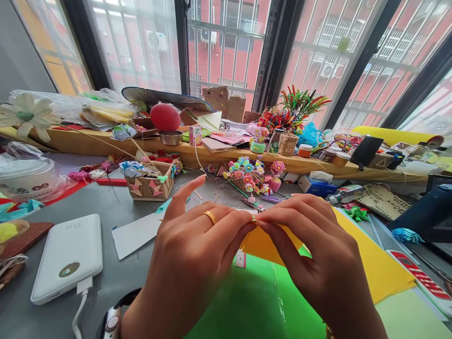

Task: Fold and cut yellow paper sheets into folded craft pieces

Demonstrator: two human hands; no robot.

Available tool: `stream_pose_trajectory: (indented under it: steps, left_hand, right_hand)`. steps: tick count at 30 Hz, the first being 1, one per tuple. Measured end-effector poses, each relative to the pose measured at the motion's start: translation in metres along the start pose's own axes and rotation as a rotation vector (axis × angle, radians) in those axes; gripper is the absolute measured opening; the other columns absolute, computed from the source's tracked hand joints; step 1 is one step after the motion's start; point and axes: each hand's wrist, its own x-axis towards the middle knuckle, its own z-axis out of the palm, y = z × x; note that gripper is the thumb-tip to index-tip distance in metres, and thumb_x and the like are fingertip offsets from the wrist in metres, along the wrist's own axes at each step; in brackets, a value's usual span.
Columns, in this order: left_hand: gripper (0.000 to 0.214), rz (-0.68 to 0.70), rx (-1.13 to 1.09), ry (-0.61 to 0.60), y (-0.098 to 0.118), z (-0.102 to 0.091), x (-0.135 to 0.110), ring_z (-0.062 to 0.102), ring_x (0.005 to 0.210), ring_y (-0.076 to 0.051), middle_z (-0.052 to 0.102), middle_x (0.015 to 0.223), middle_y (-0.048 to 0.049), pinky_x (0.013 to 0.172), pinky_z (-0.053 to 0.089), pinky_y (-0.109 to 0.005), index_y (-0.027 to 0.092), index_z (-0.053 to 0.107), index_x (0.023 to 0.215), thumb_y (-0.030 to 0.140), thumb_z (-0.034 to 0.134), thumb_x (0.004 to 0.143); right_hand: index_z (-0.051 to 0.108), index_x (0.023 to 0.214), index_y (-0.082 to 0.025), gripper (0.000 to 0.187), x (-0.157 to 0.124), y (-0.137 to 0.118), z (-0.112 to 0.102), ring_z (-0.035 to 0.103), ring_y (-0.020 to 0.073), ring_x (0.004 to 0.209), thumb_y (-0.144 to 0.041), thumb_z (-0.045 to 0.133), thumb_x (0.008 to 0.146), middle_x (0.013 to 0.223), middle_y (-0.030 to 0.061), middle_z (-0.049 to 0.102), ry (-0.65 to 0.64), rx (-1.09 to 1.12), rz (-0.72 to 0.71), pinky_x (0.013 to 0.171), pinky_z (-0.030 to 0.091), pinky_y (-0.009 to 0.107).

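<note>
My left hand [192,256] and my right hand [314,249] meet over the desk, and both pinch the top edge of a folded piece of orange-yellow paper [263,245]. The left hand wears a gold ring, and its index finger sticks up. Most of the folded piece is hidden behind my fingers. Under my hands lies a green sheet [247,301], with a larger yellow sheet [377,263] to its right.
A white power bank [67,256] with a cable lies at the left beside a white paper [137,233]. Behind stand a cardboard basket of paper flowers [150,183], a bunch of small colourful flowers [249,176] and a cluttered wooden shelf [226,155]. A ruler [420,278] lies at the right.
</note>
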Motion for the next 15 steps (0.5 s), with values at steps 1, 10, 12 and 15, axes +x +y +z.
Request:
stream_pose_trajectory:
  steps: [1, 10, 12, 15]
  left_hand:
    - [0.005, -0.004, -0.002, 0.0, 0.0004, 0.0002, 0.0, 0.06, 0.055, -0.01, 0.068, 0.065, 0.0064, 0.097, 0.03, -0.044, 0.022, 0.061, 0.073, 0.019, 0.057, 0.075]
    - [0.005, -0.036, 0.012, 0.036, 0.0047, 0.002, 0.0008, 0.059, 0.053, -0.01, 0.068, 0.064, 0.0078, 0.097, 0.03, -0.045, 0.024, 0.061, 0.072, 0.02, 0.057, 0.075]
    - [0.006, -0.043, 0.017, 0.042, 0.0061, 0.0024, 0.0001, 0.059, 0.054, -0.01, 0.068, 0.064, 0.0081, 0.098, 0.03, -0.045, 0.024, 0.061, 0.072, 0.02, 0.057, 0.075]
    - [0.007, -0.047, 0.04, 0.056, 0.0083, 0.0032, -0.0015, 0.059, 0.054, -0.01, 0.068, 0.064, 0.008, 0.099, 0.028, -0.044, 0.024, 0.061, 0.071, 0.019, 0.057, 0.075]
  right_hand:
    - [0.062, 0.074, -0.016, 0.005, -0.0001, 0.0004, -0.0003, 0.052, 0.0153, 0.069, -0.012, 0.059, 0.072, 0.068, 0.0019, 0.062, -0.003, 0.002, -0.002, 0.072, 0.039, 0.033]
    - [0.062, 0.076, -0.018, 0.007, -0.0014, -0.0007, -0.0012, 0.053, 0.0162, 0.071, -0.013, 0.057, 0.073, 0.072, 0.0014, 0.063, -0.024, -0.02, 0.032, 0.072, 0.039, 0.034]
    - [0.062, 0.075, -0.019, 0.007, -0.0014, -0.0013, -0.0012, 0.053, 0.0164, 0.071, -0.014, 0.058, 0.073, 0.072, 0.0014, 0.063, -0.009, -0.032, 0.035, 0.073, 0.039, 0.035]
    - [0.062, 0.077, -0.018, 0.008, -0.0013, -0.0013, -0.0012, 0.053, 0.0162, 0.071, -0.013, 0.058, 0.073, 0.072, 0.0018, 0.063, 0.005, -0.037, 0.038, 0.072, 0.039, 0.035]
